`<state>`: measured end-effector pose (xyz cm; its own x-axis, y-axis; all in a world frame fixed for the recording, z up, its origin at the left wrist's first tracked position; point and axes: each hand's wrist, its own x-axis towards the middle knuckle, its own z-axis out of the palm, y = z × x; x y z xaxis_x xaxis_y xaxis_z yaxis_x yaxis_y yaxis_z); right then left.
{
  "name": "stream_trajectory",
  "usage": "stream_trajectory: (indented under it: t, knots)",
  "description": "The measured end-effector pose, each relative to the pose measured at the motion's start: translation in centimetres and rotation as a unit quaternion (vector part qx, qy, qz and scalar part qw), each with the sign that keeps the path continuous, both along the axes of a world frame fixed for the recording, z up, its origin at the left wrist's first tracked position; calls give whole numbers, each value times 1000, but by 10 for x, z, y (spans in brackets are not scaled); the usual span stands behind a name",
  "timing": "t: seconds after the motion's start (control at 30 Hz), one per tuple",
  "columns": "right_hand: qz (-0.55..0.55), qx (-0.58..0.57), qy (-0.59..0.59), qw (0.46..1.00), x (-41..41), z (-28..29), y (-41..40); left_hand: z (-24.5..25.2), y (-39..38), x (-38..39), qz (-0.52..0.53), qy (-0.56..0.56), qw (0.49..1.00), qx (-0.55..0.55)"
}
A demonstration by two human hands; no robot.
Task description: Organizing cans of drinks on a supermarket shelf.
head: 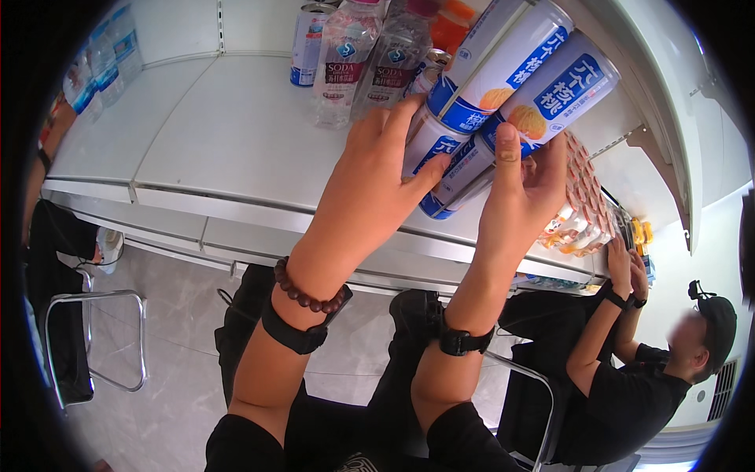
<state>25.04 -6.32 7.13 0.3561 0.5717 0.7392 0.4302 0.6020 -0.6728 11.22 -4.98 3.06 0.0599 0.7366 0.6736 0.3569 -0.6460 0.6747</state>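
Note:
Blue-and-white drink cans with a walnut picture stand on a white shelf, stacked two high. My left hand wraps the lower left can, its thumb across the front and its index finger up by the base of the upper left can. The upper right can is in my right hand, thumb on its front near the bottom and fingers behind. Just below it, partly hidden by my right thumb, is the lower right can. Whether the upper right can rests on the one below, I cannot tell.
Two clear soda bottles and another can stand behind my left hand. To the right are shrink-wrapped bottles and a seated person. An upper shelf edge overhangs the right side. Water bottles stand far left.

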Motion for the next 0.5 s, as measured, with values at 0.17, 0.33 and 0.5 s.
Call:
stream_trajectory:
  t: [0.17, 0.33, 0.5]
  knots:
    - [4, 0, 23, 1000, -11, -4, 0, 5, 0, -10, -13, -5, 999, -30]
    - [29, -34, 46, 998, -2, -13, -2, 11, 6, -7, -45, 8, 998, -31]
    - [-63, -45, 3, 997, 0, -26, -14, 12, 1, -15, -97, -8, 990, -106]
